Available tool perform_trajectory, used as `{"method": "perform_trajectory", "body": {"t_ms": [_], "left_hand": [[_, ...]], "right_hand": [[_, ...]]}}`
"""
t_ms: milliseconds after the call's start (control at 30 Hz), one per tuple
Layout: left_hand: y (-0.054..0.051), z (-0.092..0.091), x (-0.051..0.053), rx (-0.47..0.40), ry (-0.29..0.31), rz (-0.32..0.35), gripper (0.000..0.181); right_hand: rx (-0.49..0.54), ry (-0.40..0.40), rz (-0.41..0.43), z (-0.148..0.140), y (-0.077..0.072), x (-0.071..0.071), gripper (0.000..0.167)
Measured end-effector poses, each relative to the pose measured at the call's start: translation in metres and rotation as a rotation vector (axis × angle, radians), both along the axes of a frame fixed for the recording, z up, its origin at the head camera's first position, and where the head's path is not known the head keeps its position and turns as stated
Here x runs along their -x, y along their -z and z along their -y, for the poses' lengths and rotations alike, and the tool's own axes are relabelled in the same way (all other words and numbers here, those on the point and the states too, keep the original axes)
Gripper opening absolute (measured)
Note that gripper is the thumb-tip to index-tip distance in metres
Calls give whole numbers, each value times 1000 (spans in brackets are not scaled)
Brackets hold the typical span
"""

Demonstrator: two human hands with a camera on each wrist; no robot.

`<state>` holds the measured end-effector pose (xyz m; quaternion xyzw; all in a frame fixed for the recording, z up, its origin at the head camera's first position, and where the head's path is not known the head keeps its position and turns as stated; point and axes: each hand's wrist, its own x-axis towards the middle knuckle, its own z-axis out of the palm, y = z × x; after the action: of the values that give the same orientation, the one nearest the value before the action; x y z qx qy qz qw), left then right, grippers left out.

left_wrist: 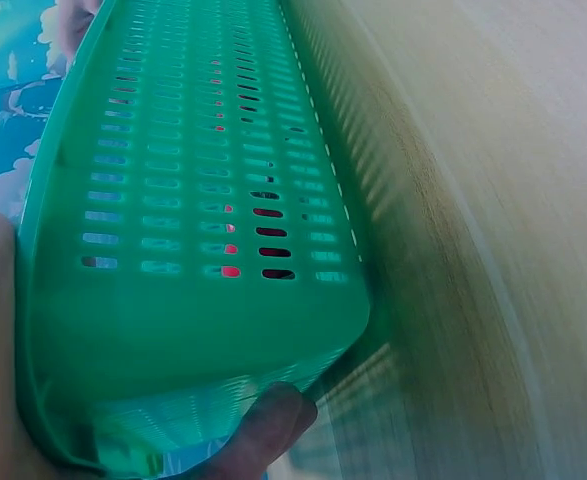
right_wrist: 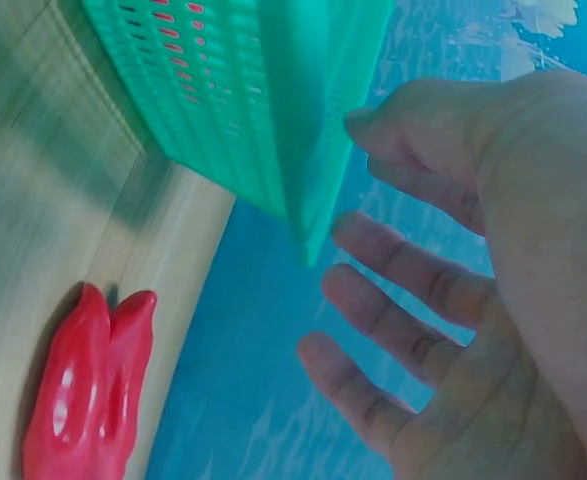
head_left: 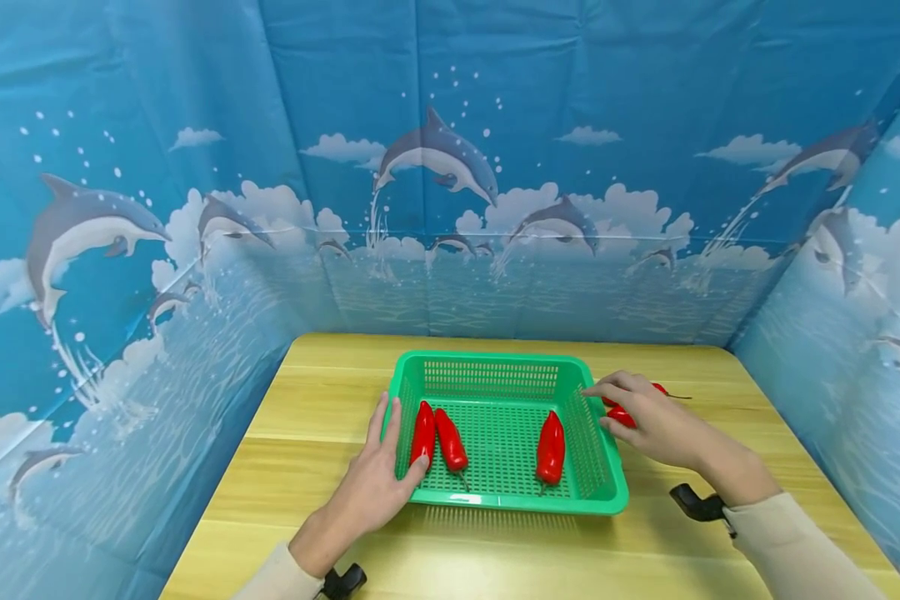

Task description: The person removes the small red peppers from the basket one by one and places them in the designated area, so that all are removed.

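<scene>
A green plastic basket stands on the wooden table with three red peppers inside: two at the left and one at the right. At its front left corner my left hand grips the basket, thumb over the rim; the left wrist view shows a finger against the outside. My right hand is by the right rim, fingers spread and loosely bent, holding nothing; whether a fingertip touches the rim, I cannot tell. Partly behind it, two more peppers lie on the table.
The wooden table extends around the basket on every side. A blue curtain printed with dolphins and clouds stands behind the table and along both sides. Black devices are strapped at both wrists.
</scene>
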<state>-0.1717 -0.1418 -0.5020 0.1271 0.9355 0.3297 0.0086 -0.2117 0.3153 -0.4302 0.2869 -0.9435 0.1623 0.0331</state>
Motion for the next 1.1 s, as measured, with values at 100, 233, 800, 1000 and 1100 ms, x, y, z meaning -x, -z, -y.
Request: {"method": "perform_trajectory", "body": {"t_ms": [100,233,800,1000,1100], "left_hand": [[0,0,0,-1,1,2,99],[0,0,0,-6,0,-4,99],[4,-2,-2,-21,-19,-5,97],[3,-1,1,-14,-17,-23,97],[2,-1,1,-16,-10,-26,97]], "right_hand": [[-23,-17,3,5,-1,1,51],[-38,-49,-5,13,-3,4,52],[-123,-87,253,55,0,18,66],[-172,-74,337,64,-1,24,73],[-202,-62,369,68,0,25,73]]}}
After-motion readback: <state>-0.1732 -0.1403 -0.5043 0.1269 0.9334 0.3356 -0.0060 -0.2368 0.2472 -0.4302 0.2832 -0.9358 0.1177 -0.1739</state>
